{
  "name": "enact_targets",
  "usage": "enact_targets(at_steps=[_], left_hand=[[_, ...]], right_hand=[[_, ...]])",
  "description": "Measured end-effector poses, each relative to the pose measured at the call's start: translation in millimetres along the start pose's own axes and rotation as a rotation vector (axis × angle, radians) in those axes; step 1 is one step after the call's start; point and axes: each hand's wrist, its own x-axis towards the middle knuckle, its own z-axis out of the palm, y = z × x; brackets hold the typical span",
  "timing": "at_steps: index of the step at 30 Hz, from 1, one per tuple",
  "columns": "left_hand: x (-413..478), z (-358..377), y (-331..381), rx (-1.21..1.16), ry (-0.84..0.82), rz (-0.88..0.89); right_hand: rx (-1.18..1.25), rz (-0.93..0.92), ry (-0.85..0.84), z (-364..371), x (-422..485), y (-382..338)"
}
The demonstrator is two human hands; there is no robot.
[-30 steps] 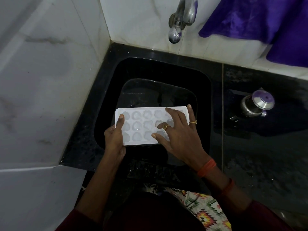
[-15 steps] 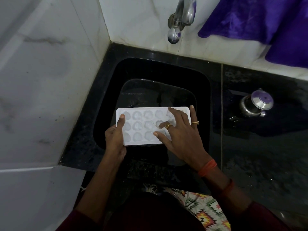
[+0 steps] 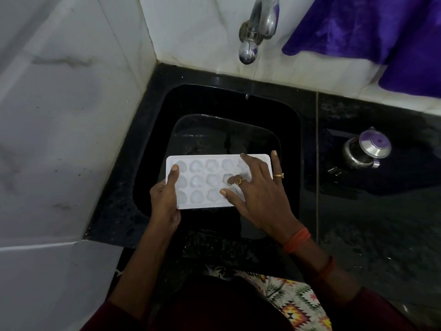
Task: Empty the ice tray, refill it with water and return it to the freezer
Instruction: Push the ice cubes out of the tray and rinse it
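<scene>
1. Your left hand (image 3: 165,199) is clamped on the left end of the ice tray (image 3: 205,182), thumb on top.
2. The tray sits level between your hands, over the sink (image 3: 292,139), with the tap (image 3: 260,27) beyond your fingertips.
3. Your right hand (image 3: 257,194) lies spread on the tray's right end, fingers pressing the cells and gripping nothing.
4. The cells look full of ice, so emptying seems barely begun; refilling and the freezer remain.
5. Right of that hand, a steel pot (image 3: 365,149) stands on the worktop (image 3: 370,223).

Dim; sink nearly black; wide-angle edge distortion.
</scene>
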Motion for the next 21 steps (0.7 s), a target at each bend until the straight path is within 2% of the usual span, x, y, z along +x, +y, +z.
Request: enact_targets(at_steps=[21], left_hand=[[3.2, 3.0, 5.5, 0.001, 0.009, 0.018]], right_hand=[[-0.050, -0.018, -0.041, -6.9, 15.6, 2.3]])
